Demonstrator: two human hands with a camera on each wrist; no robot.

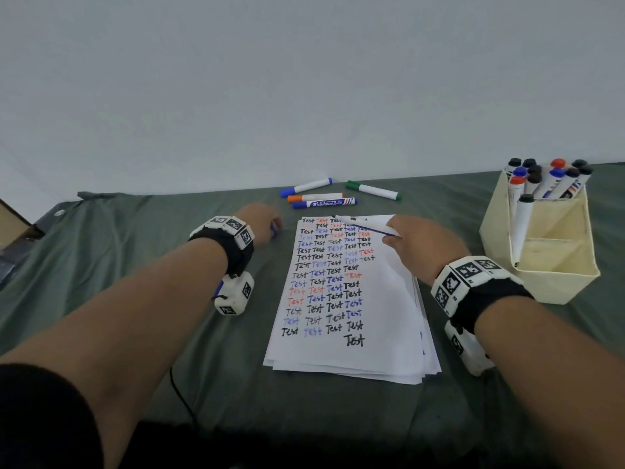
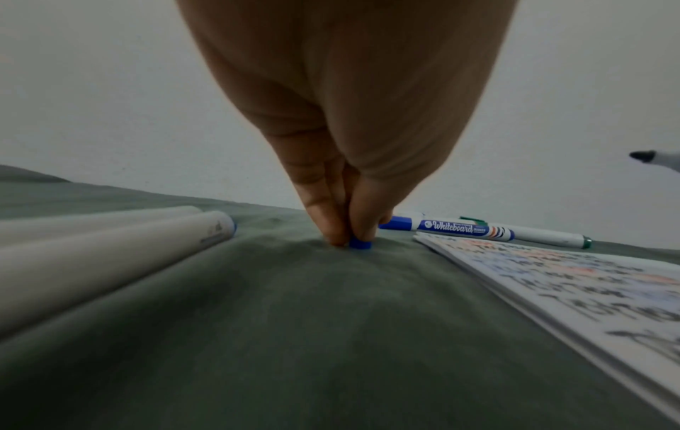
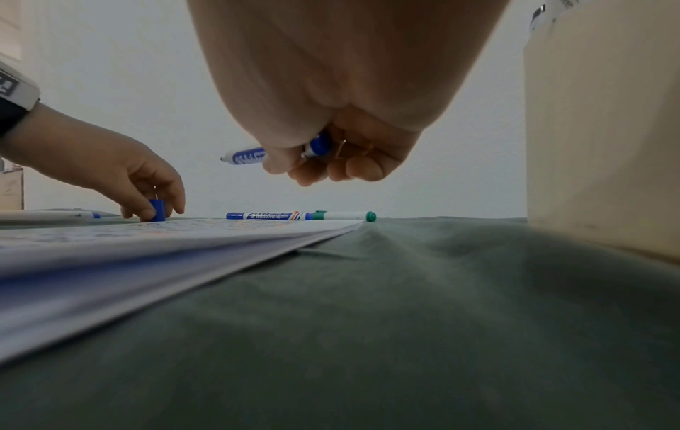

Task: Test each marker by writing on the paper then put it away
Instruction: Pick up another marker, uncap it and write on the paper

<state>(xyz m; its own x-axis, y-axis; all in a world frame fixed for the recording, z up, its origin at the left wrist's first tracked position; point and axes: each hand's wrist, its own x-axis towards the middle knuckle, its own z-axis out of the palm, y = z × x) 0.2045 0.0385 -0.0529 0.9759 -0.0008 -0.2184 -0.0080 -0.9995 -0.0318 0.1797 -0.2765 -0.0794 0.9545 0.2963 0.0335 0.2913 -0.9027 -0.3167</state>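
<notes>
Risky bit: right hand [image 1: 421, 247] pinching uncapped blue marker [image 1: 367, 225] over paper [image 1: 378, 333], left hand [image 1: 262, 221] fingertips pinching blue cap [image 3: 157, 210] on cloth, so easy stray smear or dropped cap.

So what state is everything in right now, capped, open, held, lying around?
Left hand: pinches the blue cap, standing on the cloth.
Right hand: holds the uncapped marker above the paper.
Paper: stacked, flat, covered in "Test".
Four loose markers: capped, lying beyond the paper.
Holder: upright, holding capped markers.
</notes>
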